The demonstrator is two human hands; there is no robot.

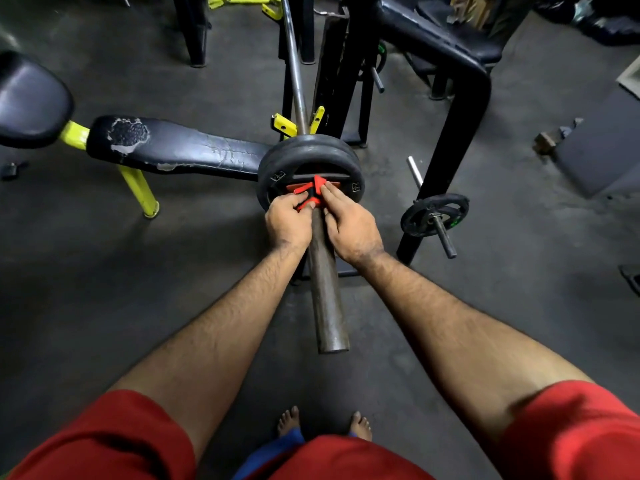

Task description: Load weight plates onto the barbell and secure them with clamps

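Both the left hand [287,221] and right hand [349,225] grip the red clamp [313,192] against the weight plates [308,157].

You have one barbell [327,299] in front of you, with two black weight plates [308,154] stacked on its sleeve and one red clamp [313,192] against them. Your two hands, left [287,221] and right [349,225], are on it. One padded bench [176,150] stands left. One smaller plate [434,214] hangs on a peg at right.
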